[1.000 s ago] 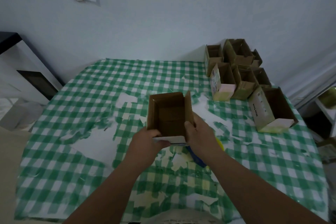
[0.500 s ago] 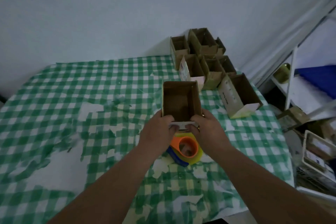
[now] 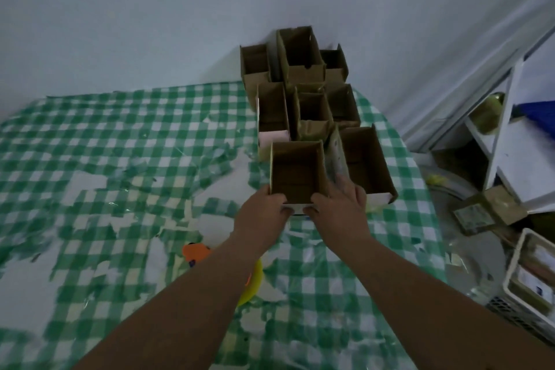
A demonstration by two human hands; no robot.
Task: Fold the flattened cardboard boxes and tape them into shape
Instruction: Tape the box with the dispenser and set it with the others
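A folded brown cardboard box (image 3: 295, 171), open side up, is held by both hands at its near edge. My left hand (image 3: 264, 212) grips the near left corner and my right hand (image 3: 339, 204) grips the near right corner, thumbs curled over the rim. The box sits right against a cluster of several finished open boxes (image 3: 303, 81) at the table's far right, beside a larger box (image 3: 365, 165). An orange and yellow tape dispenser (image 3: 198, 252) lies on the table, partly hidden under my left forearm.
The table wears a green-and-white checked cloth (image 3: 120, 135) with worn white patches. A wall stands close behind the boxes. To the right, off the table, are a white shelf (image 3: 504, 141), a small box on the floor (image 3: 486, 210) and a white crate (image 3: 531, 273).
Both hands have carried the box from the table's middle forward and to the right, up against the cluster of finished boxes. The tape dispenser has been left behind, nearer me.
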